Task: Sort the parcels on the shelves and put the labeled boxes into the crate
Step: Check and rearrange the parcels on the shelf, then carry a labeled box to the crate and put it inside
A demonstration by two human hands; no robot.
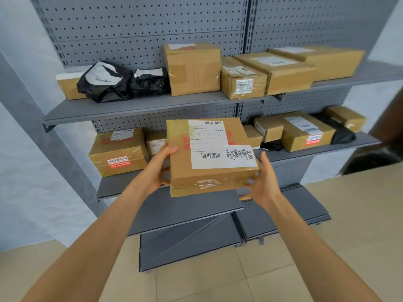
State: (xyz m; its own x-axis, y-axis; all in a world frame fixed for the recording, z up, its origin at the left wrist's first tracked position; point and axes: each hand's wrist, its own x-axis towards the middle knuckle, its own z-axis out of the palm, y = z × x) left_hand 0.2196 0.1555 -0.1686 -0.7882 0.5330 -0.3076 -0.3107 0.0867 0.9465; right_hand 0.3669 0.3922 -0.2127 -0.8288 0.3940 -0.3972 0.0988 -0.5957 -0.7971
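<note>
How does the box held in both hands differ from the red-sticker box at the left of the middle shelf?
The held box is up in the air between the left hand and right hand; the red-sticker box rests on the middle shelf. The held box has a handwritten white slip by its shipping label; the red-sticker box shows none. Both are taped brown cardboard.

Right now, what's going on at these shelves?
A person holds a cardboard box in both hands in front of the shelves: left hand on its left side, right hand at its lower right corner. It carries a white label with handwriting. More boxes and black bags sit on the shelves.
</note>
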